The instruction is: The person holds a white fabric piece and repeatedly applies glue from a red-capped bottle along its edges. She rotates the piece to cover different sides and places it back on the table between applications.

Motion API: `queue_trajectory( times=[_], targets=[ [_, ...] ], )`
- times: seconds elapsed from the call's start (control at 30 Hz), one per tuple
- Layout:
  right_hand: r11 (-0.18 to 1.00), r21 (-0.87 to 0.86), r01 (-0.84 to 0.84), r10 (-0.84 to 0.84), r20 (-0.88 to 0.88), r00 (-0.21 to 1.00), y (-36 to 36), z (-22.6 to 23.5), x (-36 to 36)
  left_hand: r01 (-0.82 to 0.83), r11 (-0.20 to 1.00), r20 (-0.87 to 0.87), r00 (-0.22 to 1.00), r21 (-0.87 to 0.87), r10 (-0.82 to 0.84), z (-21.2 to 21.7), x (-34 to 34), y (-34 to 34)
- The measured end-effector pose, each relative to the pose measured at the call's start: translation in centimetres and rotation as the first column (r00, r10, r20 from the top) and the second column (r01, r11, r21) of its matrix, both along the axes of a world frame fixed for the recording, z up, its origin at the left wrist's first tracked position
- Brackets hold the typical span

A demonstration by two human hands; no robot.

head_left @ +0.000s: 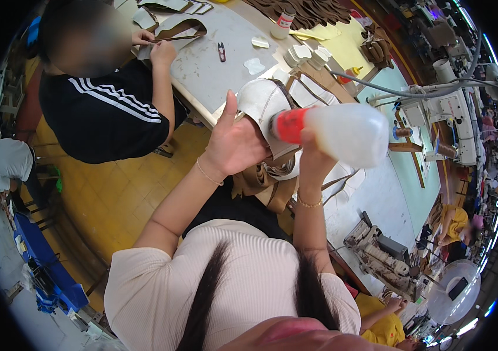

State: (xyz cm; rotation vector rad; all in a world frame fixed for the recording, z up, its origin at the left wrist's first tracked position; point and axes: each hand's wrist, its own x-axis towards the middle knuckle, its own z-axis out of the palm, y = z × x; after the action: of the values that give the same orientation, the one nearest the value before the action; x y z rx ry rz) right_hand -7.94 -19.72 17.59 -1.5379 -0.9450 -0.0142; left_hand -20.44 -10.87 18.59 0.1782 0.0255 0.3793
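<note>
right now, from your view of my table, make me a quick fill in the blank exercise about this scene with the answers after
1. The person's ____ hand holds a bottle.
2. The band toward that bottle's narrow end is coloured ____.
3. The nearby co-worker's black shirt carries stripes coloured ____.
4. The tiled floor below is coloured ____.

Missing words: right; red; white; yellow.

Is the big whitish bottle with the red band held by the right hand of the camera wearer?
Yes, the right hand is closed around the bottle, which lies nearly sideways.
</note>
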Motion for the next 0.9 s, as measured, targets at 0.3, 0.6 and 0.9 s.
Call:
queue_trajectory(
  times=[0.3,0.6,0.9],
  targets=[
    [0.999,-0.03,0.04,-0.036,0.129,0.991,0.3,0.7,-0.2,-0.024,0.999,0.042,0.999,-0.028,0.025,0.1,-0.1,0.3],
    [0.996,0.086,-0.033,0.045,-0.142,0.989,-0.5,0.6,-0.7,-0.083,0.988,0.053,0.994,-0.131,0.09,0.3,0.2,0.4],
    [0.956,0.263,-0.128,0.164,-0.119,0.979,-1.5,0.7,-0.9,-0.065,0.981,0.022,0.997,-0.18,0.07,0.3,0.1,0.2]
  ],
)
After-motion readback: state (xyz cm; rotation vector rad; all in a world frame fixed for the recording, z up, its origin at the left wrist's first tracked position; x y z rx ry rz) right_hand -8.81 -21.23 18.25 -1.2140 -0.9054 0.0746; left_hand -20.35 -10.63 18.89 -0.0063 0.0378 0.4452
